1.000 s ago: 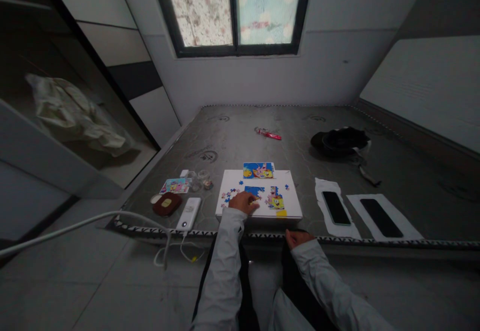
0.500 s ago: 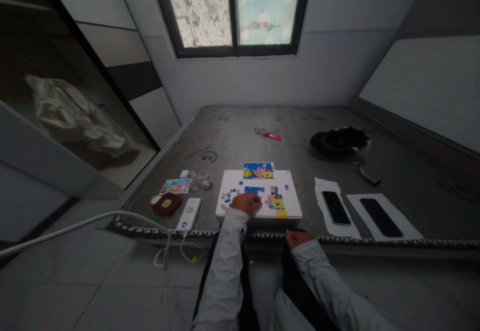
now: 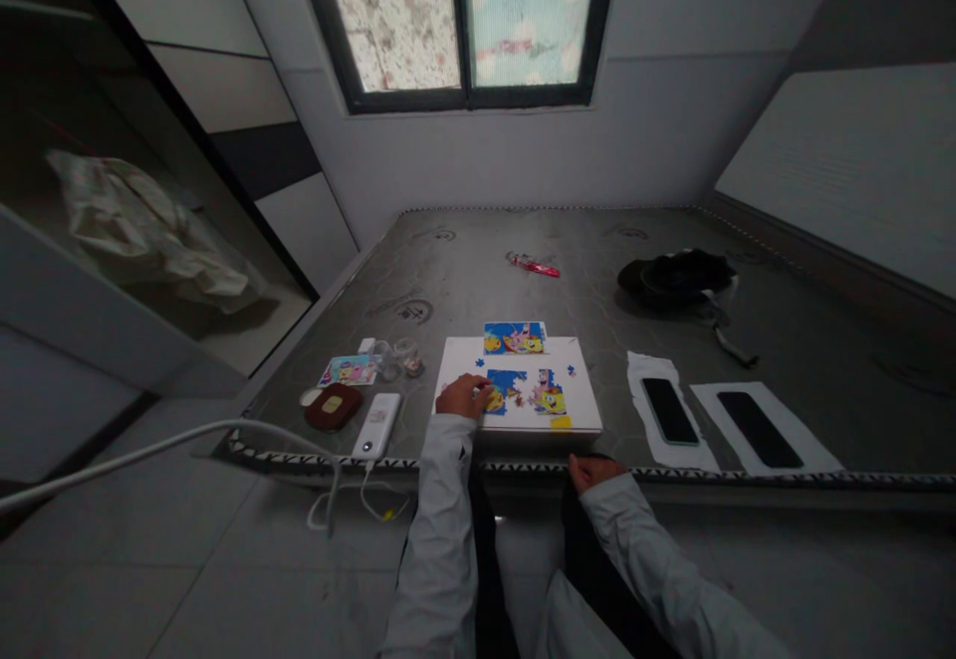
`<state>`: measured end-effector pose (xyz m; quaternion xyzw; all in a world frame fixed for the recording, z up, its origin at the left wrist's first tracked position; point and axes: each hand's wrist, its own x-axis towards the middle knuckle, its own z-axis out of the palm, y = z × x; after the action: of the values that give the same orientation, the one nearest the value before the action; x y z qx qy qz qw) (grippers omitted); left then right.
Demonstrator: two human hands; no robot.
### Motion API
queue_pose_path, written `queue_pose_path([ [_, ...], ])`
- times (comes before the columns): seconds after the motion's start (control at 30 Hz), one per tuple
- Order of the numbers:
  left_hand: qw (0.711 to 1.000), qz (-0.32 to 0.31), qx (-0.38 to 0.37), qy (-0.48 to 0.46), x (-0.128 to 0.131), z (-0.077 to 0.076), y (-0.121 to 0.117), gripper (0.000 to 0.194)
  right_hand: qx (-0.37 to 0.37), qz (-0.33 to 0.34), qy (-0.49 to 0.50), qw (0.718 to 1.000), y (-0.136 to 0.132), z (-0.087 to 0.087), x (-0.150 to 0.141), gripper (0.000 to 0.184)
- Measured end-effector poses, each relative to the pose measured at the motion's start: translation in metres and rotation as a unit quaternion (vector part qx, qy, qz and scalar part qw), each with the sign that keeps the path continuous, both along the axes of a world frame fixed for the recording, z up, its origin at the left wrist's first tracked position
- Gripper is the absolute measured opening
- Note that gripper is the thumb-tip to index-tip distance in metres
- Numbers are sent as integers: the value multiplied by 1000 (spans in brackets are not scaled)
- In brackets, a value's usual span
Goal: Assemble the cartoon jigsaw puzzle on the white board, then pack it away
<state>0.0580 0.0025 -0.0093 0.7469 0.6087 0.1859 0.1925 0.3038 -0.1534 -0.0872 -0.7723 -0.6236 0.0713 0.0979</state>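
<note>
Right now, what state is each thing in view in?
Blue-and-yellow cartoon jigsaw: partly assembled, sections apart
White rectangular box: lying flat
White rectangular power bank: cable attached
Two dark rectangular phones: lying flat, unlit
Black fabric cap: hollow side showing
White-panelled wardrobe: open
Left hand: at jigsaw, grip unclear
Right hand: near box, grip unclear

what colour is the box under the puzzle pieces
White; the box shows best in the head view.
</note>
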Motion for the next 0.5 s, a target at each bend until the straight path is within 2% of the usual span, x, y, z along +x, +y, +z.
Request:
queue_pose_path([
  [0.23, 996, -88, -21, 24, 33, -4, -7, 26, -4, -2, -8, 1000, 0, -1, -2, 52],
  [0.5, 995, -78, -52, 31, 46, -1, -13, 25, 12, 1, -1, 1000, -2, 4, -1, 52],
])
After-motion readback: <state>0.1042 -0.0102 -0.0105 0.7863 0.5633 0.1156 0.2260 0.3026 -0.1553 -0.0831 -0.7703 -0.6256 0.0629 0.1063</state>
